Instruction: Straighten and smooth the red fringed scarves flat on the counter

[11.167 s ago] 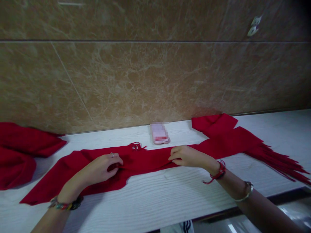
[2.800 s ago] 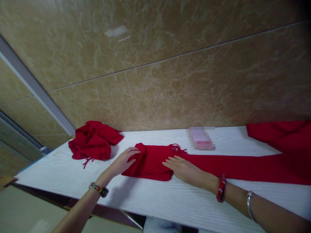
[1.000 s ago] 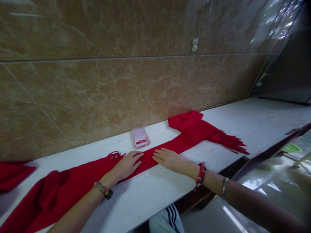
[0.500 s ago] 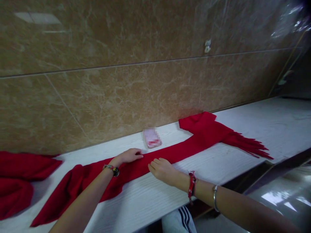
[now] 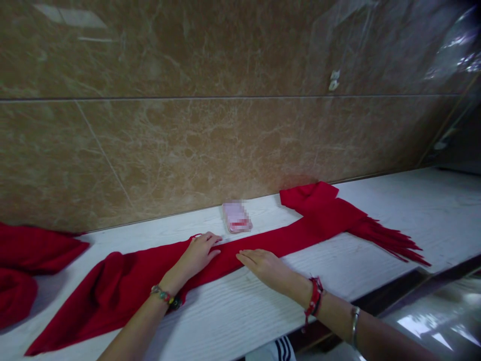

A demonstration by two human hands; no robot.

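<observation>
A long red scarf [image 5: 315,223] with a fringed end lies across the white table, its middle folded into a narrow band and its left part wider and rumpled. My left hand [image 5: 201,251] rests on the band near its far edge, fingers stretched and slightly apart. To its right, my right hand [image 5: 263,265] lies flat at the scarf's near edge, fingers extended on the cloth. Neither hand grips anything. Just beyond the hands, close to the wall, is a small pinkish pack [image 5: 236,216], blurred out.
Another heap of red cloth [image 5: 33,250] lies at the left end of the white table [image 5: 398,205]. A brown marble-look wall [image 5: 210,145] runs along the back. A dark gap [image 5: 409,283] and shiny floor show past the near edge at right.
My right hand has uncurled and flattened on the scarf. My left hand's fingers have spread a little. The camera view has tilted slightly.
</observation>
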